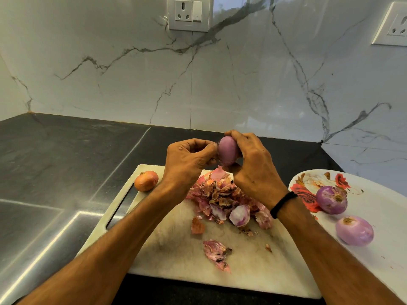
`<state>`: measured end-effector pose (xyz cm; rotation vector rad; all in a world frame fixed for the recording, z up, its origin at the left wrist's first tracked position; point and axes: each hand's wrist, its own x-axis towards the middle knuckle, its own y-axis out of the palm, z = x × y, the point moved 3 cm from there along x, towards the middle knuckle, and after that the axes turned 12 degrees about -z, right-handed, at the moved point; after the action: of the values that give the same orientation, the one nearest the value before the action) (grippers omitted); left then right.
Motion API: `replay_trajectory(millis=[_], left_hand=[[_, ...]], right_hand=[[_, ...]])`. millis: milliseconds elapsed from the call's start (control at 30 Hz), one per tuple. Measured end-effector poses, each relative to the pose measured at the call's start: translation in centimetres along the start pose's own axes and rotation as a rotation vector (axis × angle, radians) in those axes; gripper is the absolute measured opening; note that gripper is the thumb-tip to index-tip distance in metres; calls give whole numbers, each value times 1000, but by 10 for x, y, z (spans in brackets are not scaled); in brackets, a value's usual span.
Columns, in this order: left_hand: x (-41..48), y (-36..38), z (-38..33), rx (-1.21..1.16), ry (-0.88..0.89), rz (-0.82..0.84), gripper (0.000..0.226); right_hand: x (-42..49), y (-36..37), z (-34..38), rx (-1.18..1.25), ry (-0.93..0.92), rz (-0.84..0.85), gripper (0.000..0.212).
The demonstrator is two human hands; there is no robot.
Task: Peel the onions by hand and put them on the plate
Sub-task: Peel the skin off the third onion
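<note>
the right hand (251, 164) grips a peeled onion (228, 153) above the far edge of the cutting board (171, 249), its fingers curled round the back and top while the thumb sits underneath. the onion is smooth, matte purple, egg-shaped and held upright, with a few thin wisps of skin at its left side. the left hand (187, 160) meets it from the left, fingers bent inward with thumb and fingertips pinching at those wisps against the onion's side. below the hands a heap of peels (224, 199) lies on the board: papery pink and brown flakes, plus a thicker pale purple-white layer at the near side; two loose scraps lie closer to the camera. an unpeeled onion (146, 180), orange-brown and glossy, sits at the board's far left corner beside the handle slot. on the flowered plate (378, 208) to the right rest two peeled onions (331, 199), purple with dry root tufts, apart from each other. the board and plate lie on a dark tabletop (55, 161).
</note>
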<state>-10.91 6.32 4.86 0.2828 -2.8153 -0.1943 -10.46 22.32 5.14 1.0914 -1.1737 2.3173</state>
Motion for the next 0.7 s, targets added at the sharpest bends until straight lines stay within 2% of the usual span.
replay_trajectory(millis=[167,367,567,700], left_hand=[[0,0,0,-33,4,-3,4],[-1,2,-1,-25,6,19,20],[1,1,2,-33,-49,19,15],[1,-1,2,-20,-28,-1,3]], right_hand=[[2,-2,-1,23,27,-22,74],[2,-2,-2,1,7,-16,71],[-1,1,0,-13,-6,7,73],[-3,3,1,-14,-19,-3,73]])
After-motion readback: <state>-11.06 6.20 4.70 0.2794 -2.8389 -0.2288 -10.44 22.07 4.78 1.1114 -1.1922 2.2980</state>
